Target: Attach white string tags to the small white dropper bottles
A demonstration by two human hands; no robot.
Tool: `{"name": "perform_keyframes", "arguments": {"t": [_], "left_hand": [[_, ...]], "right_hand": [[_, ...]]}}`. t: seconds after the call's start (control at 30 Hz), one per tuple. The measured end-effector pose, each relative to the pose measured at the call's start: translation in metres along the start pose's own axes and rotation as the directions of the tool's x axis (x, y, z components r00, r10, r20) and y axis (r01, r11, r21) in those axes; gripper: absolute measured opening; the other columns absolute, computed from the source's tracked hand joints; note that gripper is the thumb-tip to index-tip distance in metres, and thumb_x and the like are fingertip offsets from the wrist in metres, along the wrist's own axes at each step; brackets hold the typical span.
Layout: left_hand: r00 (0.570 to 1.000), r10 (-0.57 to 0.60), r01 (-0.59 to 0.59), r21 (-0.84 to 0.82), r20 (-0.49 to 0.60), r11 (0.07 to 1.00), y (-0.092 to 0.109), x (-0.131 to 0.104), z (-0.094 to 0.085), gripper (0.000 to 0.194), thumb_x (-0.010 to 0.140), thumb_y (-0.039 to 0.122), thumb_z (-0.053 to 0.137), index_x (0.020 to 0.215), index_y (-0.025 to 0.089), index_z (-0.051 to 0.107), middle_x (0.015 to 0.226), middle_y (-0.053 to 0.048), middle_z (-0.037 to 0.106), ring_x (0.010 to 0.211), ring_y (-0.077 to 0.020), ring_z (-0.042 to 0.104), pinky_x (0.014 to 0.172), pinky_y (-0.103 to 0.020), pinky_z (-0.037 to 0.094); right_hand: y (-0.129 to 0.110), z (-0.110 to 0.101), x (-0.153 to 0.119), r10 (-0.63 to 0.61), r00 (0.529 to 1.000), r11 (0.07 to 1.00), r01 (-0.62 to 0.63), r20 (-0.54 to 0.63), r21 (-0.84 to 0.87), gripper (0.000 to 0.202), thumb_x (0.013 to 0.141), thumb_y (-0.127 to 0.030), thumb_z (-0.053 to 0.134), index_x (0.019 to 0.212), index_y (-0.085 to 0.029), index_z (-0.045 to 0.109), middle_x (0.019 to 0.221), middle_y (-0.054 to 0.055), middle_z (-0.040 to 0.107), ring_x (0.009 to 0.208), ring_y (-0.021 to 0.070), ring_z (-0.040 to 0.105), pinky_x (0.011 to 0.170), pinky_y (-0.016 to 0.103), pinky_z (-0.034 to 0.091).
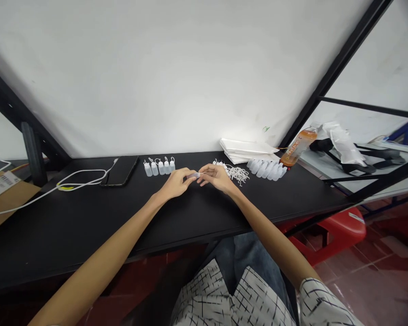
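Above the black table (204, 217), my left hand (177, 183) is closed around a small translucent plastic bottle (192, 175), held tilted onto its side with its neck to the right. My right hand (217, 177) pinches at a small white cap (198, 175) on the bottle's neck end; the fingers partly cover it. Left of my hands stands a row of several small capped dropper bottles (161, 167). Just beyond my right hand lies a pile of white caps with thin strips (238, 174). Farther right, several uncapped bottles (267, 169) lie side by side.
A phone (120, 171) and a white cable (85, 171) lie to the left, near a cardboard box (12, 197). White sheets (248, 149) are stacked against the wall. An orange drink bottle (297, 147) leans by the black frame. A red stool (343, 231) stands below right.
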State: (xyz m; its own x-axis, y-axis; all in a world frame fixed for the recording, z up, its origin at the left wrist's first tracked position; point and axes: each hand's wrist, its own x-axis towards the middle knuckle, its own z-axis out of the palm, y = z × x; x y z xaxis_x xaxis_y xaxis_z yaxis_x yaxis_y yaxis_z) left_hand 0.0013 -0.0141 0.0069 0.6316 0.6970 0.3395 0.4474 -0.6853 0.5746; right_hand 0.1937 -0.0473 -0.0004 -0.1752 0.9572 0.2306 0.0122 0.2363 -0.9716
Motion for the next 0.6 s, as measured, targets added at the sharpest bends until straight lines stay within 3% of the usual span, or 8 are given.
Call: {"name": "perform_keyframes", "arguments": {"t": [0.2,0.47,0.6], "left_hand": [[0.995,0.046,-0.051,-0.062,-0.084,0.997,-0.001,-0.003,0.006,0.031,0.091,0.035,0.051,0.107,0.018,0.072,0.096,-0.007,0.065,0.07,-0.0141,0.057,0.061,-0.026,0.046],[0.938,0.216,-0.203,0.077,-0.27,0.976,0.007,-0.006,0.007,0.029,0.093,0.029,0.05,0.11,0.018,0.072,0.099,-0.009,0.065,0.083,-0.0158,0.059,0.072,-0.028,0.049],[0.951,0.127,-0.137,-0.014,-0.283,0.991,0.011,-0.003,0.008,0.034,0.093,0.035,0.051,0.114,0.016,0.07,0.102,-0.009,0.065,0.075,-0.0138,0.059,0.067,-0.026,0.05]], "right_hand": [[-0.001,-0.001,-0.001,0.04,0.999,0.994,-0.043,0.032,0.097,0.041,0.066,-0.045,0.082,0.08,-0.016,0.057,0.07,0.002,0.068,0.067,0.0182,0.071,0.066,0.035,0.061],[-0.007,-0.001,-0.002,-0.001,1.0,0.982,0.002,-0.009,0.19,0.037,0.065,-0.041,0.083,0.079,-0.016,0.06,0.07,0.0,0.067,0.069,0.016,0.069,0.075,0.039,0.061],[-0.01,-0.002,-0.001,-0.035,0.998,0.986,0.043,-0.053,0.161,0.038,0.064,-0.042,0.084,0.079,-0.016,0.061,0.072,0.001,0.068,0.069,0.016,0.069,0.075,0.038,0.061]]}}
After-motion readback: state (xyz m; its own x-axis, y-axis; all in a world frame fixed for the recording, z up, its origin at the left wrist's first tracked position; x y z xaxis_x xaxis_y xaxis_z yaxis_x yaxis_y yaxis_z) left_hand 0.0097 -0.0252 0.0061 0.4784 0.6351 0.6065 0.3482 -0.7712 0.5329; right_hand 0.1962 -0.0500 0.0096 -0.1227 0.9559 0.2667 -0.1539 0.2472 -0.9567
